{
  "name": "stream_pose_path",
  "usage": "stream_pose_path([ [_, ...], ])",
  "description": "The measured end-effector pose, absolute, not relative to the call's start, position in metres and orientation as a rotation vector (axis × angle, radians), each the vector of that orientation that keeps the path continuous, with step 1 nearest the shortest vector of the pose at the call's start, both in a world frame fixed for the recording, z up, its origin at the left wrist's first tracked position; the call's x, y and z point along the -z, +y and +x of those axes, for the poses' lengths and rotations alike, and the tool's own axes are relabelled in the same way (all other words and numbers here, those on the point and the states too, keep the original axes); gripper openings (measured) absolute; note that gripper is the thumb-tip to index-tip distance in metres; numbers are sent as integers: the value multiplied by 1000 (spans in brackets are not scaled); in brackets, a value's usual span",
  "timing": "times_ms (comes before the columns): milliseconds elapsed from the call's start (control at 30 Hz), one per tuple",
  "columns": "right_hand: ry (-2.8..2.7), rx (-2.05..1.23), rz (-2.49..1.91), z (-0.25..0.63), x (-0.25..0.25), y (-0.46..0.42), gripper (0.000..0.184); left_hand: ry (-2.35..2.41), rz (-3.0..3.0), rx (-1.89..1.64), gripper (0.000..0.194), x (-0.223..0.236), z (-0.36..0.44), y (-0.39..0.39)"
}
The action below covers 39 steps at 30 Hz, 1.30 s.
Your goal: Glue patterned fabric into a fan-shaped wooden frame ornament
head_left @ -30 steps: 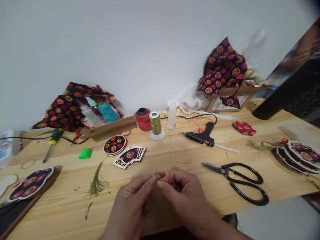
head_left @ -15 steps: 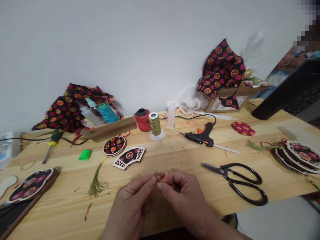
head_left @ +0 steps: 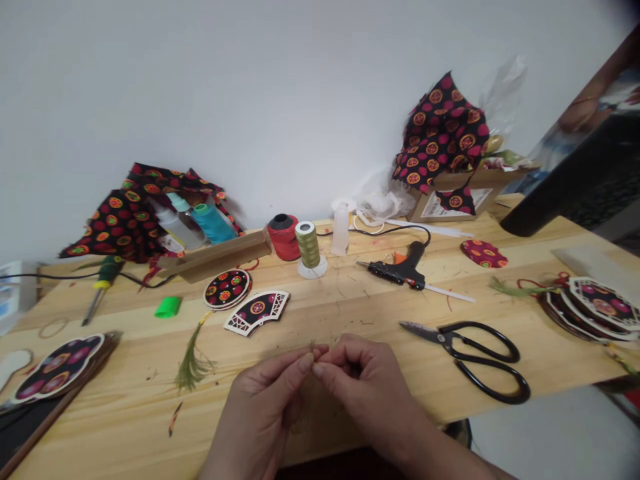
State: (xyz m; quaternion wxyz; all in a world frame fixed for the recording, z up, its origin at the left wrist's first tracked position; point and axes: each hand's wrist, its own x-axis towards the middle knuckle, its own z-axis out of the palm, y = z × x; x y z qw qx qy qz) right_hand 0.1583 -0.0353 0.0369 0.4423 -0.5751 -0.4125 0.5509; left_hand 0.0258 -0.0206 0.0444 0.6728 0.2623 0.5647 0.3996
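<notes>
My left hand (head_left: 273, 393) and my right hand (head_left: 367, 387) meet above the table's front part, thumb and forefinger of each pinched together. Thin greenish thread (head_left: 313, 345) pokes up between the fingertips; most of it is hidden by my fingers. Beyond my hands lie a fan-shaped wooden piece (head_left: 259, 312) with patterned cloth and a round cloth-covered pendant (head_left: 227, 289) with a green tassel (head_left: 193, 365). A spool of olive-green thread (head_left: 308, 245) stands upright behind them. To the right of my right hand rest black-handled scissors (head_left: 470, 353), blades partly apart.
A hot glue gun (head_left: 400, 270) lies behind the scissors. Stacked ornaments (head_left: 595, 310) sit at the right, a flower-shaped one (head_left: 60, 370) at the left. A red thread spool (head_left: 283, 237), screwdriver (head_left: 101, 290), green cap (head_left: 167, 307) and cardboard box (head_left: 450, 200) also stand about. Another person's arm (head_left: 585, 110) shows far right.
My hands keep the same pinch at nearly the same spot. The view has shifted slightly, and the other person's arm at the upper right has moved.
</notes>
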Motion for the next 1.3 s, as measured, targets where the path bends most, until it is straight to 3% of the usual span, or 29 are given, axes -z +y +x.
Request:
stream_pose_path([
  [400, -1193, -1320, -1430, 162, -40, -37, 14, 1270, 660, -899, 27, -44, 23, -21],
  [567, -1258, -1021, -1430, 176, -45, -33, 13, 1300, 734, -903, 27, -45, 24, -20],
  [833, -1081, -1558, -1306, 184, -52, -19, 8, 1284, 929, -748, 31, -43, 22, -23],
  [1000, -1061, -1541, -1289, 183, -50, -21, 1, 1317, 978, -689, 34, -41, 21, -23],
  [1300, -1188, -1402, -1310, 182, -54, -21, 12, 1241, 949, -710, 31, -47, 23, -25],
])
